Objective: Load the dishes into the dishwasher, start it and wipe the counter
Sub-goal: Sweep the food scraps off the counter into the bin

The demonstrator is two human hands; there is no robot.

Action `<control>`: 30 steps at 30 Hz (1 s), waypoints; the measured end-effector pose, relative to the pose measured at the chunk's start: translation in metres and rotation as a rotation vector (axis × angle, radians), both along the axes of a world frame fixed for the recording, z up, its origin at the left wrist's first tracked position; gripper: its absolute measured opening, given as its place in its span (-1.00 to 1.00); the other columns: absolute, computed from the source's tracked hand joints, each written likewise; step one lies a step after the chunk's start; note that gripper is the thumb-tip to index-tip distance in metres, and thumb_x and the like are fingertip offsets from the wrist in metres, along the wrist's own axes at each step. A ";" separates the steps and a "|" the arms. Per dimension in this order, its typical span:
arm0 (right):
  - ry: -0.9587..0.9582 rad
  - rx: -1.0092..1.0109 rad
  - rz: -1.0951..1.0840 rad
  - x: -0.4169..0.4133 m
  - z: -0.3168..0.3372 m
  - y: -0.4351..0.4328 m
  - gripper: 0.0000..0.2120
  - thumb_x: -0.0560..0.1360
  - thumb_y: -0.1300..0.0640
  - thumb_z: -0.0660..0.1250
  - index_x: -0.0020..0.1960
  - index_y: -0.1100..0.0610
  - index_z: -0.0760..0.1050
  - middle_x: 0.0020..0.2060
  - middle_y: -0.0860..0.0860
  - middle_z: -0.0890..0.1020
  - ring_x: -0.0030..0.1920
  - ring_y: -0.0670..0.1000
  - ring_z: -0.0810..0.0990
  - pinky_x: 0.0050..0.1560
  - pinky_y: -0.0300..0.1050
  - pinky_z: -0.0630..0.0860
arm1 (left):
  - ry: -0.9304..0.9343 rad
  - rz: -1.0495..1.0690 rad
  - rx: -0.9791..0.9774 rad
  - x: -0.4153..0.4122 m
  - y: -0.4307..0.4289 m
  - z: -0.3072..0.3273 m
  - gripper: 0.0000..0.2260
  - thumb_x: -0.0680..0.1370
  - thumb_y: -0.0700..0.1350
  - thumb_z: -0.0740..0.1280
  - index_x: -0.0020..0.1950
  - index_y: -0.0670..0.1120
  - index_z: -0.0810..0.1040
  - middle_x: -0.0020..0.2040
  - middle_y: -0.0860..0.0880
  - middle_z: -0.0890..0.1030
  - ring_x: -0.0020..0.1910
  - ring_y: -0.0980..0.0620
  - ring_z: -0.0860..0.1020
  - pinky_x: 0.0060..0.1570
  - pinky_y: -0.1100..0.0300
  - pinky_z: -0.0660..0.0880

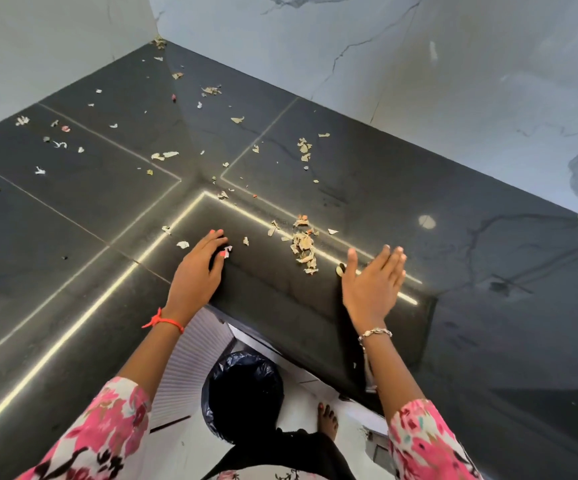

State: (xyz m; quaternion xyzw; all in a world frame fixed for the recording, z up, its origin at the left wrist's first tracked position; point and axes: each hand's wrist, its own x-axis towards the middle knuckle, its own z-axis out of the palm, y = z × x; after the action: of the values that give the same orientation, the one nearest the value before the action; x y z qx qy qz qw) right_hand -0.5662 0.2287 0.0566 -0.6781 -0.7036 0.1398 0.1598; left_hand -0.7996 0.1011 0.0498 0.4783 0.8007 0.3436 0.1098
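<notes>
Left hand (196, 268) and right hand (374, 285) flank scraps (304, 249) on the counter (384, 181).

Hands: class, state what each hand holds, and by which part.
Right hand: open, holding nothing. Left hand: rests on the counter, fingers curved by a small scrap; a pinch cannot be told.

MARBLE CORNER, BIN BELOW: White wall panels (454, 81) with grey veining meet in a corner ahead of you, and a plainer pale panel (38, 46) closes the left side. Look straight down and you see a round bin (242, 393), lined with a dark glossy bag, standing on the white floor (294, 414) just beside a ribbed white cabinet front (190, 368). Your bare foot (327, 420), toenails painted red, is planted just right of the bin.
</notes>
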 end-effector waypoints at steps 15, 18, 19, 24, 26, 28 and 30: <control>0.164 -0.081 0.492 -0.055 0.008 0.040 -0.39 0.60 -0.17 -0.07 0.52 0.16 0.04 0.53 0.05 -0.01 0.52 -0.02 -0.10 0.52 -0.03 -0.10 | -0.022 0.026 0.030 -0.001 -0.001 0.002 -0.74 0.57 -0.24 0.22 0.24 -0.19 0.52 0.33 -0.06 0.48 0.38 0.04 0.36 0.38 0.14 0.26; -0.034 -0.117 0.606 -0.060 0.000 0.042 -0.37 0.60 -0.19 -0.09 0.52 0.18 -0.04 0.53 0.08 -0.06 0.52 0.01 -0.14 0.50 -0.05 -0.20 | -0.031 0.028 0.037 -0.002 -0.001 0.000 -0.74 0.57 -0.24 0.23 0.24 -0.18 0.52 0.33 -0.06 0.48 0.38 0.04 0.37 0.38 0.09 0.29; -0.036 -0.128 0.684 -0.060 0.001 0.035 -0.39 0.61 -0.17 -0.10 0.52 0.16 -0.04 0.52 0.06 -0.05 0.52 -0.01 -0.14 0.49 -0.07 -0.21 | -0.032 0.025 0.038 -0.001 -0.001 0.000 -0.74 0.57 -0.24 0.22 0.24 -0.18 0.52 0.33 -0.05 0.48 0.38 0.04 0.37 0.38 0.10 0.29; 0.456 -0.348 0.705 -0.029 0.028 -0.005 -0.53 0.62 -0.09 -0.01 0.50 0.00 0.12 0.50 -0.13 0.10 0.47 -0.20 0.01 0.42 -0.25 0.00 | -0.034 0.012 0.039 -0.001 -0.001 0.001 -0.73 0.57 -0.25 0.22 0.25 -0.20 0.51 0.33 -0.08 0.48 0.38 0.03 0.36 0.39 0.12 0.26; 0.519 -0.250 0.481 -0.008 0.033 -0.019 -0.49 0.60 -0.12 0.00 0.50 0.05 0.13 0.50 -0.11 0.07 0.47 -0.19 -0.01 0.42 -0.19 0.03 | -0.031 0.010 0.035 -0.002 -0.001 0.002 -0.73 0.57 -0.24 0.21 0.27 -0.19 0.50 0.34 -0.08 0.47 0.40 0.02 0.35 0.40 0.12 0.25; 0.415 -0.159 0.271 0.015 0.027 -0.042 -0.41 0.58 -0.19 -0.05 0.51 0.09 0.06 0.52 -0.07 0.02 0.50 -0.14 -0.06 0.47 -0.11 0.00 | -0.030 0.009 0.030 -0.001 -0.001 0.001 -0.72 0.58 -0.23 0.20 0.28 -0.19 0.49 0.35 -0.07 0.45 0.40 0.03 0.34 0.40 0.12 0.25; 0.241 -0.109 0.130 0.032 0.013 -0.073 -0.30 0.56 -0.27 -0.10 0.52 0.17 -0.03 0.53 0.03 -0.04 0.52 -0.05 -0.11 0.51 -0.05 -0.06 | -0.026 0.012 0.027 -0.001 -0.001 0.000 -0.72 0.58 -0.22 0.20 0.29 -0.18 0.48 0.36 -0.06 0.45 0.40 0.03 0.33 0.39 0.12 0.25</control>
State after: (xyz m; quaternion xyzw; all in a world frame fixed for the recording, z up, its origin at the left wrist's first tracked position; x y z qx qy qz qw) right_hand -0.5341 0.1555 0.0701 -0.6171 -0.7133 0.2680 0.1967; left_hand -0.8006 0.1001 0.0500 0.4706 0.7972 0.3613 0.1118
